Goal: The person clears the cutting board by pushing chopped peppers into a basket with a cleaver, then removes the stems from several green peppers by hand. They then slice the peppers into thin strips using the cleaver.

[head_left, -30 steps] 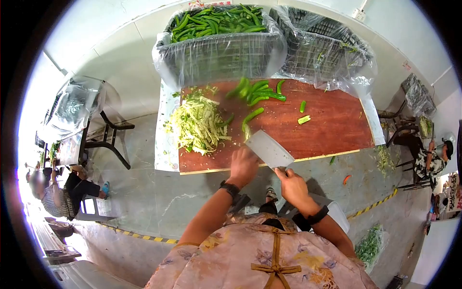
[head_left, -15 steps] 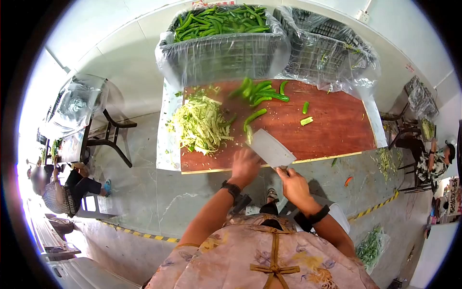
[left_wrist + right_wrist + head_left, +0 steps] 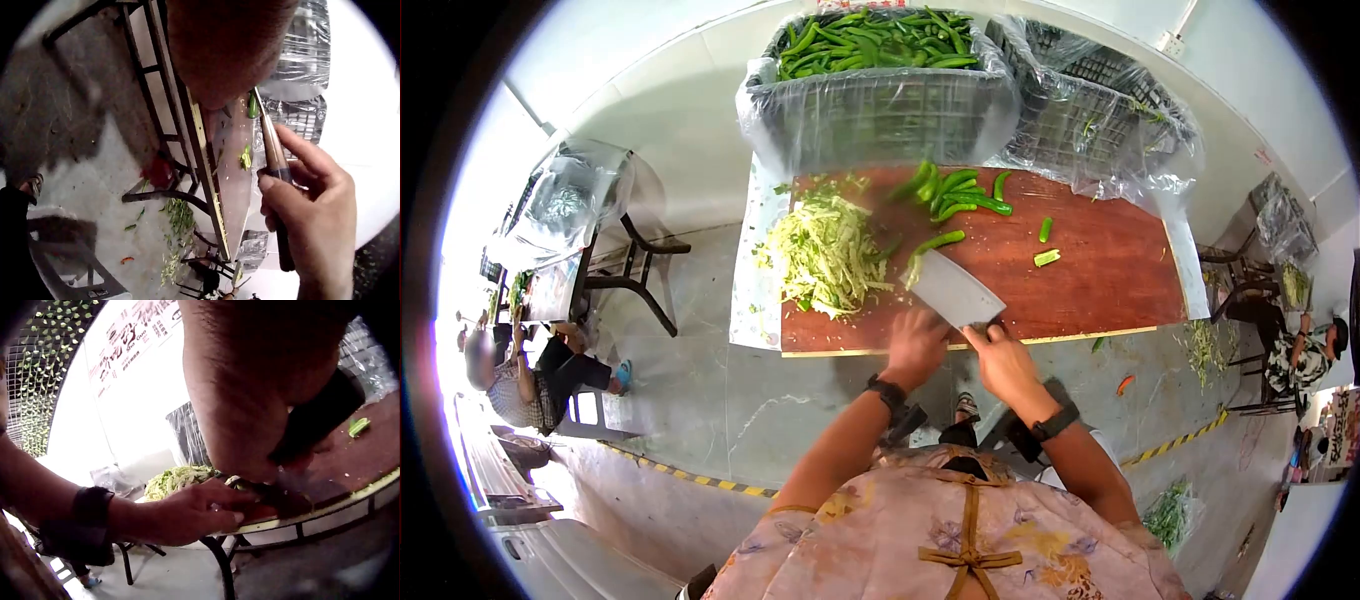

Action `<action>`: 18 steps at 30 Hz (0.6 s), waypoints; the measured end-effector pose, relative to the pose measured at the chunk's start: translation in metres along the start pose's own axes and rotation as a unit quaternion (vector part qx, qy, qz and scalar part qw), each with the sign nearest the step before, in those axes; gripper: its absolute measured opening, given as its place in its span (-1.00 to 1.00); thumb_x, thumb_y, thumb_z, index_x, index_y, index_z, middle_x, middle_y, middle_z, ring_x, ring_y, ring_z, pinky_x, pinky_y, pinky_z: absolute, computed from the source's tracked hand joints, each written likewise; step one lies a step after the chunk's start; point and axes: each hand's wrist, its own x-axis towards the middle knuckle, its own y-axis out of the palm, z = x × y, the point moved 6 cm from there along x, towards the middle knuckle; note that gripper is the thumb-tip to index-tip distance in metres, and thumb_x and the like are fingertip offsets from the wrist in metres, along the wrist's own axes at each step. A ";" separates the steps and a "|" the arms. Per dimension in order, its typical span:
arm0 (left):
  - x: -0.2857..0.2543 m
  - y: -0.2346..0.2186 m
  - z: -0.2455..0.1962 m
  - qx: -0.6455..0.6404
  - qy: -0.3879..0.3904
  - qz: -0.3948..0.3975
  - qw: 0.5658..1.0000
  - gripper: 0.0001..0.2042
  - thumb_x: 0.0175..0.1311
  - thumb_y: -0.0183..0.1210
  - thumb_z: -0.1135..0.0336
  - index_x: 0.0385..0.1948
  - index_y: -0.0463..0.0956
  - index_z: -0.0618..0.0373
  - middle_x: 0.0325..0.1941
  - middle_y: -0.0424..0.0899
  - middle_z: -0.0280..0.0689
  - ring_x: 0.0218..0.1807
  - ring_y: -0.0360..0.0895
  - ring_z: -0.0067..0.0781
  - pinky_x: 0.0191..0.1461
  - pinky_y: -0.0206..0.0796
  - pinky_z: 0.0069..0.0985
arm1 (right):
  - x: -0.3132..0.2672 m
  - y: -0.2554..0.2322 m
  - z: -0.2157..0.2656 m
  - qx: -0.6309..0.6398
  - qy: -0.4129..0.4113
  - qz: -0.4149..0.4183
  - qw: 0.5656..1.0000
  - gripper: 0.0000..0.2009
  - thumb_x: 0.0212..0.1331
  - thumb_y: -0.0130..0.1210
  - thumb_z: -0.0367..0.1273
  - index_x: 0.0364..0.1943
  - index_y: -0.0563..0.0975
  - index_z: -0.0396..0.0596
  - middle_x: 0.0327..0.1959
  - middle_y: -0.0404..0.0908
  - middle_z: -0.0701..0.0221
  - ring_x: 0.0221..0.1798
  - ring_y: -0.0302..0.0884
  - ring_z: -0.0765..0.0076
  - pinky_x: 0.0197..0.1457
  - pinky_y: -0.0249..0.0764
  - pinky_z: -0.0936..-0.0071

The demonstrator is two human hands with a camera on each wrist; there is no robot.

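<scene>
My right hand grips the cleaver by its handle; in the left wrist view the fingers and thumb of my right hand wrap the dark handle. The wide blade lies low over the wooden board. Left of it, my left hand is at the board's front edge, fingers loosely extended in the right wrist view; nothing is plainly held, though the fingertips are partly hidden. A green pepper with a pale end lies beside the blade's far corner. Shredded pale-green vegetable is heaped at the left.
More green peppers lie toward the back of the board, with two cut pieces farther right. Behind stand a plastic-lined crate full of peppers and another lined crate. People sit at far left and far right.
The cleaver and my right hand have moved up and left relative to the board, bringing the blade closer beside the single pepper. My left hand stays near the front edge. The head view has shifted slightly.
</scene>
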 end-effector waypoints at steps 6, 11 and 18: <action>-0.001 -0.005 -0.002 -0.008 -0.004 -0.040 0.999 -0.82 -0.07 0.13 0.33 -0.37 0.61 -0.03 -0.24 0.46 -0.31 -0.08 0.35 -0.21 -0.04 0.16 -0.24 | 0.014 -0.020 0.021 -0.092 -0.080 -0.062 0.991 -0.51 -0.04 0.02 -0.50 0.09 0.45 0.13 -0.26 0.45 0.30 -0.34 0.50 0.11 -0.36 0.46 0.23; 0.001 -0.005 -0.001 -0.008 0.008 -0.056 0.998 -0.80 -0.05 0.10 0.34 -0.34 0.60 -0.03 -0.31 0.46 -0.29 -0.14 0.37 -0.20 -0.07 0.17 -0.22 | 0.019 -0.032 -0.003 -0.146 -0.012 -0.069 0.987 -0.49 -0.07 0.06 -0.49 0.08 0.47 0.23 -0.21 0.46 0.37 -0.31 0.48 0.13 -0.33 0.48 0.26; 0.028 0.000 0.020 0.059 -0.008 -0.002 0.998 -0.81 -0.05 0.14 0.35 -0.34 0.58 -0.01 -0.33 0.48 -0.29 -0.19 0.41 -0.19 -0.09 0.21 -0.24 | -0.010 -0.057 -0.041 -0.034 0.057 -0.107 0.992 -0.54 -0.07 0.08 -0.54 0.02 0.53 0.13 -0.20 0.54 0.24 -0.28 0.52 0.01 -0.25 0.48 0.21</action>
